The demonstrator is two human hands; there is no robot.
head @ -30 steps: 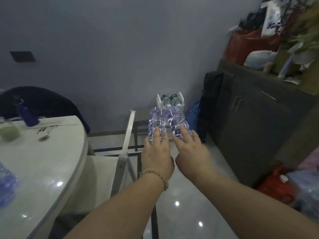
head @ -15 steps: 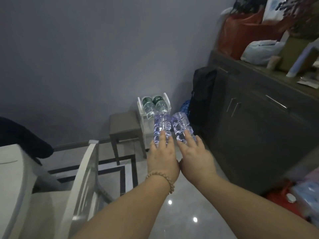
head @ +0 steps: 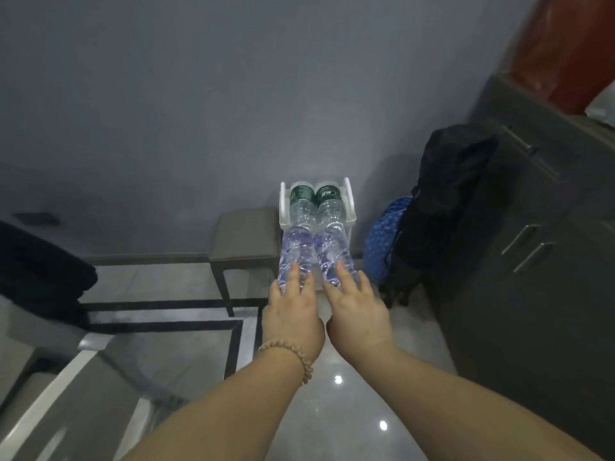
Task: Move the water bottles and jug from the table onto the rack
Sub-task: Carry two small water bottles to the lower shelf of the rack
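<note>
Rack (head: pixel 350 207): white, by the wall, just beyond the held bottles, well ahead of both hands.
Stored bottles (head: pixel 316 207): two green-labelled ones lie side by side on the top tier.
Left hand (head: pixel 293 316): closed over a clear bottle (head: pixel 296 252), held lengthwise and pointing at the rack.
Right hand (head: pixel 357 314): closed over a second bottle (head: pixel 331 252), just beside the first.
Progress: judged partway; two are racked and these two are not yet placed.
Jug, table: out of view, so I cannot tell what remains.

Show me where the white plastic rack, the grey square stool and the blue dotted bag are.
White plastic rack (head: pixel 347 194), head view, right side rail.
Grey square stool (head: pixel 244 232), head view, seat.
Blue dotted bag (head: pixel 382 237), head view, front.
</note>
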